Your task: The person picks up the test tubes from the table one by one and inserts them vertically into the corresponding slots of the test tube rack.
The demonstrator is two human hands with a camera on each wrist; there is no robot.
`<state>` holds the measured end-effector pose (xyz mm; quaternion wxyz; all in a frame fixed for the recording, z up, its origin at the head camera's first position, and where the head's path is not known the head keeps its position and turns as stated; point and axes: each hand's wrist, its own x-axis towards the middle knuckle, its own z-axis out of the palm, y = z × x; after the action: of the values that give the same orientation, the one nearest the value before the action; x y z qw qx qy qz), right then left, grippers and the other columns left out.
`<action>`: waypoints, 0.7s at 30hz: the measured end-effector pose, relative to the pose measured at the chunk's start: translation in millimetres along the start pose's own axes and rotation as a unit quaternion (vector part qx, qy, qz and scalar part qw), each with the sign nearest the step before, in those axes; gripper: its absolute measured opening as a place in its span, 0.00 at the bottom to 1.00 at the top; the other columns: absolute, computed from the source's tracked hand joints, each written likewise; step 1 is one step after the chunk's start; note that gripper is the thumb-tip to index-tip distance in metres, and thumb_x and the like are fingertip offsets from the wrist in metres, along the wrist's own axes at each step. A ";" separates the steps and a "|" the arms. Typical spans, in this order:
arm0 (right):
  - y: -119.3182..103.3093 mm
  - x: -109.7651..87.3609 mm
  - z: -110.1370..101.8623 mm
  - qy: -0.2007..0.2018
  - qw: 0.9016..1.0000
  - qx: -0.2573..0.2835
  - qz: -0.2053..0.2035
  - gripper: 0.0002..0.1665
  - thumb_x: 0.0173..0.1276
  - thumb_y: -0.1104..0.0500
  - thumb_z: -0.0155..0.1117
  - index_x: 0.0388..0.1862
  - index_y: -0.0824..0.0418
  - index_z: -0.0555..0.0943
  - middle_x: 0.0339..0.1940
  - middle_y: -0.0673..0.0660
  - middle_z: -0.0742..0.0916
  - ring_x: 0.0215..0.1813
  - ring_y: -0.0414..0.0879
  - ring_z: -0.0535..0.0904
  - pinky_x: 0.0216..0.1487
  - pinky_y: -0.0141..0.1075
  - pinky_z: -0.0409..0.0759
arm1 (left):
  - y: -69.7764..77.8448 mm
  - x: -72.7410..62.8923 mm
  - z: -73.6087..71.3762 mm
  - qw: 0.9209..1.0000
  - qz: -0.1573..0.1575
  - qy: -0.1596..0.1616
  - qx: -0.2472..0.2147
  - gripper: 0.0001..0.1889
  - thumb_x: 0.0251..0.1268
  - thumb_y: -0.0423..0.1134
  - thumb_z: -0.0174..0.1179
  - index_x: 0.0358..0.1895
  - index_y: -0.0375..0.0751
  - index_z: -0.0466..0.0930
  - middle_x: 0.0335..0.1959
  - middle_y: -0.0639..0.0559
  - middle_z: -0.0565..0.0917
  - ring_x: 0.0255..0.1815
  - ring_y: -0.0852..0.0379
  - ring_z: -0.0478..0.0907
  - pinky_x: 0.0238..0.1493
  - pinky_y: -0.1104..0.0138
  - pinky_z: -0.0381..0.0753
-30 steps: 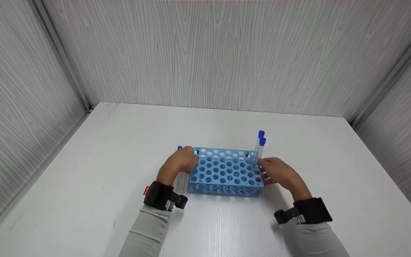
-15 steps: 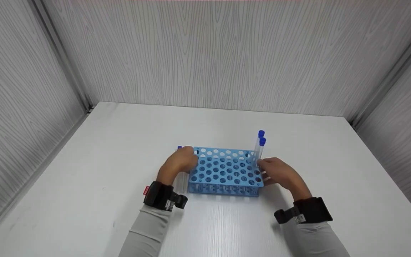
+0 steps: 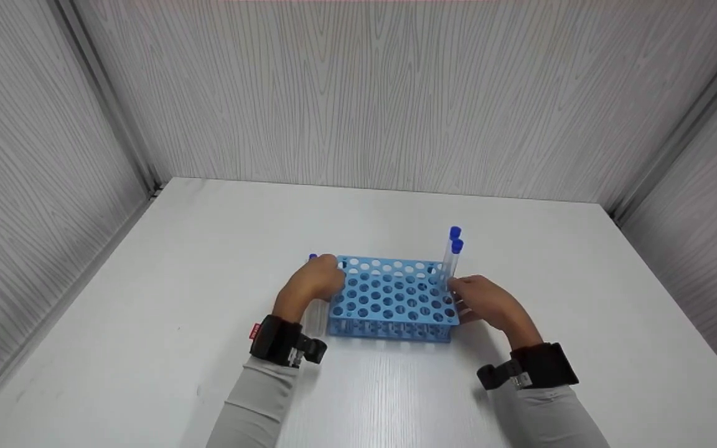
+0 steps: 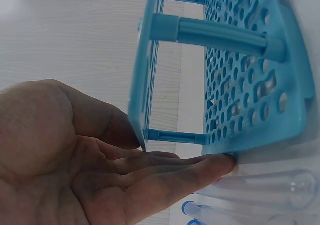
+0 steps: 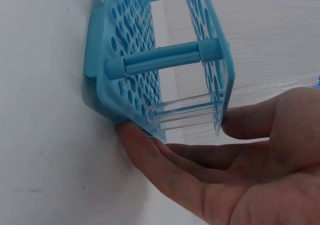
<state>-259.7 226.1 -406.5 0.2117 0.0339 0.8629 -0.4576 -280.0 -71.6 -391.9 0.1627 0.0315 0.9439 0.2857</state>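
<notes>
A blue test tube rack (image 3: pixel 389 297) with rows of round holes stands on the white table, between both hands. At its left end my left hand (image 3: pixel 313 280) holds the edge. The left wrist view has that thumb at the top plate and the fingers stretched along the rack's end. My right hand (image 3: pixel 486 302) grips the opposite end, its thumb by the upper plate and its fingertips (image 5: pixel 129 130) against the lower one. Two clear test tubes (image 3: pixel 456 249) with blue caps stand upright in the rack's right side; their rounded bottoms (image 5: pixel 182 114) show between the plates.
Several clear tubes (image 4: pixel 260 187) with blue caps lie beside the rack's left end, partly hidden behind my left hand and wrist in the head view. The white tabletop (image 3: pixel 240 230) runs back to a grey wood-grain panel (image 3: pixel 358 93), with side panels left and right.
</notes>
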 end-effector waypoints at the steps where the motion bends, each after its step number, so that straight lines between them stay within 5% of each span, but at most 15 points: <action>1: 0.2 0.2 0.1 0.000 1.000 0.000 0.000 0.32 0.82 0.48 0.43 0.67 0.73 0.73 0.49 0.63 0.83 0.53 0.54 0.81 0.57 0.47 0.83 | -0.1 -0.1 0.1 1.000 0.000 0.000 -0.001 0.24 0.77 0.38 0.40 0.68 0.28 0.70 0.55 0.37 0.79 0.50 0.45 0.75 0.54 0.55 0.77; 9: 2.1 3.8 -0.1 0.002 1.000 0.002 0.006 0.31 0.82 0.49 0.43 0.66 0.72 0.74 0.47 0.61 0.83 0.50 0.51 0.81 0.57 0.44 0.83 | 0.0 -0.4 0.8 1.000 0.000 -0.001 -0.004 0.24 0.76 0.38 0.40 0.67 0.28 0.71 0.53 0.38 0.79 0.49 0.46 0.75 0.53 0.56 0.77; 16: 2.4 3.5 0.1 -0.003 1.000 0.021 0.004 0.30 0.82 0.51 0.43 0.66 0.74 0.73 0.45 0.60 0.82 0.49 0.50 0.80 0.57 0.44 0.83 | 1.0 -1.0 0.8 1.000 -0.002 0.000 0.008 0.24 0.75 0.37 0.41 0.66 0.27 0.72 0.48 0.39 0.80 0.44 0.48 0.76 0.37 0.63 0.74; 21: 1.8 4.0 0.2 0.001 1.000 0.016 0.006 0.30 0.82 0.50 0.43 0.66 0.73 0.72 0.46 0.61 0.82 0.51 0.52 0.80 0.58 0.45 0.82 | 2.0 -1.4 -0.3 1.000 0.001 0.002 0.014 0.23 0.76 0.37 0.41 0.66 0.27 0.72 0.48 0.39 0.80 0.44 0.48 0.76 0.37 0.63 0.74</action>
<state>-262.8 226.4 -409.7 0.2132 0.0428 0.8553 -0.4703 -278.9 -70.2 -390.1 0.1601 0.0345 0.9479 0.2731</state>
